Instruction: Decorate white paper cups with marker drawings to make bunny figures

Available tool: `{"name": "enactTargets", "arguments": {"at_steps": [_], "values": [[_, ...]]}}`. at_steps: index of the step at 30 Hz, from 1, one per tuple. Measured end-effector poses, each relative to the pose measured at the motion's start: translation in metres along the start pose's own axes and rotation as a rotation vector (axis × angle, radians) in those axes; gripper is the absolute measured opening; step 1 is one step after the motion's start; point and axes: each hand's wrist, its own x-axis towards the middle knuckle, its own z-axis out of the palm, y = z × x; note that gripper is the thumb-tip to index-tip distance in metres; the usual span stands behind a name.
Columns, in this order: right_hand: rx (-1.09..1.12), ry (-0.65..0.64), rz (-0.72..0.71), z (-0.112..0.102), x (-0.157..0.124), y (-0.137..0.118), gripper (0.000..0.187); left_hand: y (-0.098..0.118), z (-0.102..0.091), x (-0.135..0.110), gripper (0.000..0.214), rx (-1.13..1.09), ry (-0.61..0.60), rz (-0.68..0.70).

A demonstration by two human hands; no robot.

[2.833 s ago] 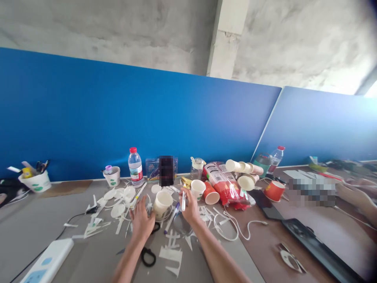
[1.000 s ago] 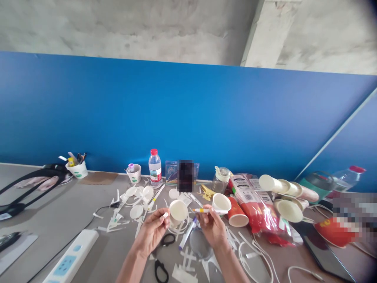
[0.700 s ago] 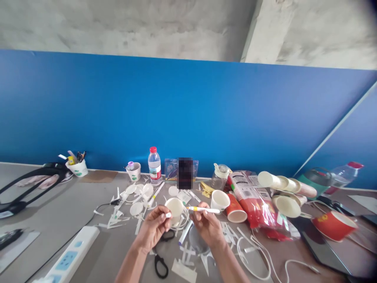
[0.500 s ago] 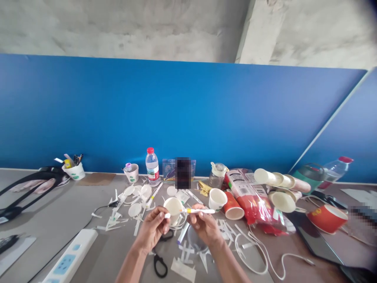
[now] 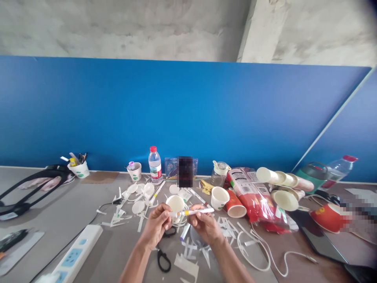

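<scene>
My right hand (image 5: 207, 225) grips a white marker (image 5: 188, 212) with a yellow band, held level with its tip pointing left. The small white cap (image 5: 173, 214) is pinched between the fingers of my left hand (image 5: 156, 225), right at the marker's tip. How far the cap sits over the tip I cannot tell. Behind the two hands stands a white paper cup (image 5: 175, 202). Below them lie black-handled scissors (image 5: 163, 261), partly covered by my left hand, and a purple-ended marker (image 5: 185, 232).
White paper scraps (image 5: 188, 247) litter the table around the hands. A water bottle (image 5: 155, 167), a glass jar (image 5: 219, 175) and a red bag of cups (image 5: 250, 192) stand farther back. A power strip (image 5: 76, 251) lies left, a white cable (image 5: 269, 255) right.
My left hand has brought the cap rightward to the marker's tip, closing the gap between them. The right hand still holds the marker. The view has shifted slightly.
</scene>
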Motion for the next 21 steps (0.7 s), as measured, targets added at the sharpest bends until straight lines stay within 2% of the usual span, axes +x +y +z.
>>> {"name": "enactTargets", "arguments": {"at_steps": [16, 21], "values": [[0.045, 0.0, 0.046, 0.0002, 0.0007, 0.0042, 0.046, -0.0037, 0.0057, 0.0003, 0.062, 0.073, -0.034, 0.024], [0.055, -0.009, 0.07, -0.001, 0.0001, 0.0047, 0.045, -0.0044, 0.0076, -0.0022, 0.061, 0.017, -0.11, -0.013]]}}
